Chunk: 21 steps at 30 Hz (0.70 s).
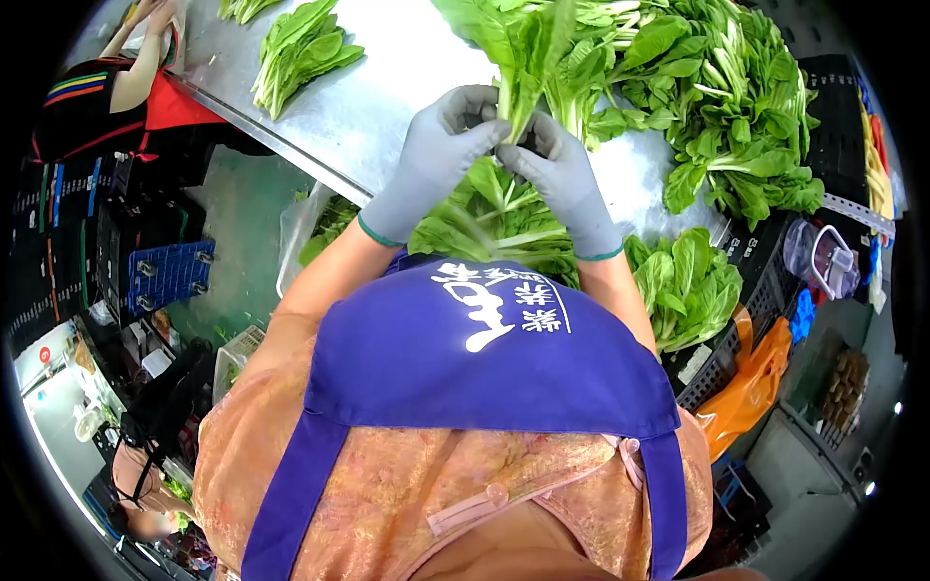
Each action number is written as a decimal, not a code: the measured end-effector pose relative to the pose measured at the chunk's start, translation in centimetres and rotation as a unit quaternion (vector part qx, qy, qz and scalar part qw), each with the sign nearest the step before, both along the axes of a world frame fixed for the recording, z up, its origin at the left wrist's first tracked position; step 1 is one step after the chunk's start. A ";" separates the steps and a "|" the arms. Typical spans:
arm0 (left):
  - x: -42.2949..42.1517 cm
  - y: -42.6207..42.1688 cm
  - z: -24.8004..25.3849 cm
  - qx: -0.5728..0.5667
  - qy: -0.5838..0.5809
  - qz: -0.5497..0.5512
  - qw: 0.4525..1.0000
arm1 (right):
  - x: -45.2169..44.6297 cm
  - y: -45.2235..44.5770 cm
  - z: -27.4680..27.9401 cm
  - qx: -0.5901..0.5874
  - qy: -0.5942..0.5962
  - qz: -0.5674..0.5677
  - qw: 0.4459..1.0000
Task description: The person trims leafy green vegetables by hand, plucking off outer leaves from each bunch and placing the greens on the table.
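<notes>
Both my hands wear grey gloves and meet at the base of a leafy green bunch (pixel 523 63) above the metal table (pixel 407 48). My left hand (pixel 453 136) has its fingers closed on the stems from the left. From the right, my right hand (pixel 560 165) pinches the same stem base. Loose green leaves (pixel 494 228) lie just below my hands, against the purple apron. A large heap of leafy greens (pixel 741 107) covers the table's right side, and another bunch (pixel 683 286) sits by my right forearm.
A separate bunch (pixel 300 58) lies on the table at the upper left. Another person's arms (pixel 145 58) show at the table's far left. Black crates (pixel 717 363) and an orange bag (pixel 756 387) are at the right. A blue crate (pixel 170 276) stands at the left.
</notes>
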State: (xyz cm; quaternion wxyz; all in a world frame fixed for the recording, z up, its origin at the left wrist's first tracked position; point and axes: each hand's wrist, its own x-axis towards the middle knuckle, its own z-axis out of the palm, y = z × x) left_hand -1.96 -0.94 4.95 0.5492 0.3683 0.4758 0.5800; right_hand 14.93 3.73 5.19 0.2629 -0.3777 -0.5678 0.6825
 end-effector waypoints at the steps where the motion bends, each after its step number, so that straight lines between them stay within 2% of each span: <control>1: 0.0 -0.2 -0.2 0.000 0.004 0.005 1.000 | 0.1 -0.2 -0.4 -0.025 0.023 -0.003 0.999; 7: 0.6 -0.6 -0.3 -0.014 -0.008 0.003 1.000 | 0.5 -1.1 -1.0 -0.043 0.065 -0.056 0.995; 9: 1.0 -0.6 -0.3 0.005 -0.014 0.003 1.000 | 0.6 -1.2 -1.0 -0.020 0.043 -0.052 0.998; 12: 0.9 -0.5 0.0 0.002 0.070 -0.033 0.997 | 0.9 -1.4 -1.3 -0.012 0.019 -0.039 0.999; 21: 0.8 -0.7 -1.3 0.000 0.012 0.004 1.000 | 1.3 -1.5 -1.7 -0.059 0.071 -0.068 0.993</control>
